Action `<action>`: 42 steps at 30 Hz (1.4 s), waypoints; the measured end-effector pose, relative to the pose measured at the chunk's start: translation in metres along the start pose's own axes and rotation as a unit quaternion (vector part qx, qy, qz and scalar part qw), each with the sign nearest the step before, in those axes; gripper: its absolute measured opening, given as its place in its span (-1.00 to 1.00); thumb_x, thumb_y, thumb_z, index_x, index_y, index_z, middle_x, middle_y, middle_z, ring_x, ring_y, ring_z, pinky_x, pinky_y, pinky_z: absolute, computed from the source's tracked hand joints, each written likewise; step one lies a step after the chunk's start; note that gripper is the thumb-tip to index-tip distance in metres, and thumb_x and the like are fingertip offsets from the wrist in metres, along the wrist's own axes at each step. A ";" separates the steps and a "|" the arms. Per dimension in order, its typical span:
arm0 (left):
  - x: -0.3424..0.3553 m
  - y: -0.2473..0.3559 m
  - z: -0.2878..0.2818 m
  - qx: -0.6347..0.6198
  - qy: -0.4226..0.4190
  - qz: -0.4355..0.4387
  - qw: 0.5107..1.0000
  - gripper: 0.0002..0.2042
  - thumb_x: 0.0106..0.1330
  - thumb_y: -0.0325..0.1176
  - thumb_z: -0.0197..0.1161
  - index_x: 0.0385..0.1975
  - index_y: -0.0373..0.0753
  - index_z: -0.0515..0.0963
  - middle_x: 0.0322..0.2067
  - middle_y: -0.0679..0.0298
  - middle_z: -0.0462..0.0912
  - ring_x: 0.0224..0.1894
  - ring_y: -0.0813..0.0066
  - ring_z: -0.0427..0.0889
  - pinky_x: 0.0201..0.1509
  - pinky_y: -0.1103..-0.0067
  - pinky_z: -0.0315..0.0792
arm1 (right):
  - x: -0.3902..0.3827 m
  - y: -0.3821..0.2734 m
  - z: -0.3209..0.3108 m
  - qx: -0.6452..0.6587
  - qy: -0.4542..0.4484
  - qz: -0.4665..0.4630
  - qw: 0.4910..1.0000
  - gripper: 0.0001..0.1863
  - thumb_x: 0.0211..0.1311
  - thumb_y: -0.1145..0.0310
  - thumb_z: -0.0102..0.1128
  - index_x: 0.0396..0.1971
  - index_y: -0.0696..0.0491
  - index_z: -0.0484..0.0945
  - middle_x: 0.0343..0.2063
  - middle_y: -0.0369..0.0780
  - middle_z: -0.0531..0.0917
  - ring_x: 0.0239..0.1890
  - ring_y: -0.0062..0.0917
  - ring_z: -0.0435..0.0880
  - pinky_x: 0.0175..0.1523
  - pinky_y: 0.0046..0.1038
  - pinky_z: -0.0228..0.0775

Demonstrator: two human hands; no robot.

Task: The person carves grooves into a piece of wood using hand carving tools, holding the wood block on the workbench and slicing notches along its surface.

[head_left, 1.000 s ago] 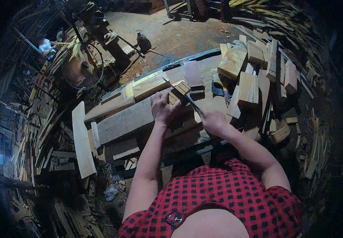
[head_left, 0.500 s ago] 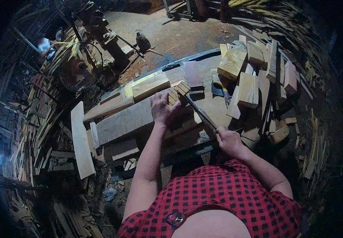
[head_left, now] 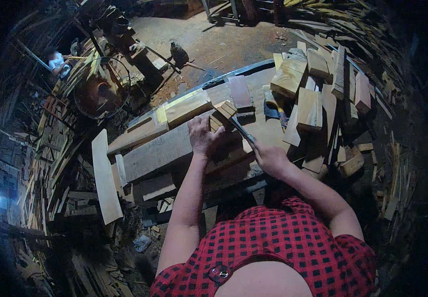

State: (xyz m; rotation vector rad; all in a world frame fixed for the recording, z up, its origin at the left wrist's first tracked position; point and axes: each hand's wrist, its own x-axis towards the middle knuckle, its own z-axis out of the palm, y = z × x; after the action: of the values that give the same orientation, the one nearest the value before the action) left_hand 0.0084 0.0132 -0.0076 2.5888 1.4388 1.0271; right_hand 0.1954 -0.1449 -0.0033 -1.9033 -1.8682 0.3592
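Note:
My left hand [head_left: 204, 138] is closed on a small slotted wooden block [head_left: 217, 123] resting among boards near the middle of the bench. My right hand [head_left: 273, 158] grips a long, narrow metal tool [head_left: 241, 130], a saw or file, whose blade lies across that block just beside my left fingers. Under and left of the block runs a rough grey plank [head_left: 157, 151]; behind it are a pale thick board [head_left: 186, 108] and a pinkish piece [head_left: 239, 90].
A heap of cut blocks [head_left: 309, 111] covers the bench's right, with a partly hidden yellow-handled item [head_left: 276, 109]. A loose pale board [head_left: 105, 178] crosses the left end. Beyond stand a round fan [head_left: 102, 96] and a seated person [head_left: 58, 64]. Piles of wood strips [head_left: 45, 163] surround the bench.
My right hand drew the tool back toward the lower right half a second ago and has now pushed it forward again along the block. My left hand stays on the block.

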 end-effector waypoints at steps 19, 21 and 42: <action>-0.002 -0.002 0.002 0.006 0.023 0.015 1.000 -0.49 -0.12 0.04 0.34 -0.23 -0.19 0.51 -0.35 0.16 0.42 -0.18 0.12 0.34 -0.08 0.29 0.31 | 0.016 -0.007 -0.001 -0.032 -0.021 0.013 0.999 -0.86 0.15 0.35 -0.02 -0.37 0.07 0.48 -0.56 0.00 0.59 -0.45 -0.12 0.64 -0.39 -0.13 0.49; -0.001 -0.003 0.003 0.007 0.010 0.005 1.000 -0.47 -0.11 0.06 0.34 -0.22 -0.20 0.50 -0.35 0.15 0.41 -0.18 0.11 0.34 -0.08 0.28 0.31 | -0.030 0.017 0.000 -0.025 -0.020 0.016 0.999 -0.84 0.17 0.32 -0.02 -0.32 0.07 0.46 -0.56 0.00 0.59 -0.47 -0.10 0.63 -0.40 -0.12 0.47; -0.001 -0.002 -0.002 0.010 -0.043 -0.014 0.999 -0.46 -0.10 -0.02 0.34 -0.17 -0.23 0.44 -0.27 0.10 0.39 -0.11 0.08 0.32 0.01 0.28 0.27 | -0.042 0.021 -0.001 0.002 -0.016 0.011 1.000 -0.82 0.18 0.28 -0.01 -0.29 0.05 0.39 -0.59 0.00 0.57 -0.47 -0.10 0.61 -0.37 -0.09 0.43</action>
State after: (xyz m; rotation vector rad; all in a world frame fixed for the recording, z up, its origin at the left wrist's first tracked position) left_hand 0.0054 0.0131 -0.0074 2.5838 1.4694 0.8912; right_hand 0.2118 -0.1863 -0.0174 -1.9277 -1.8671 0.4006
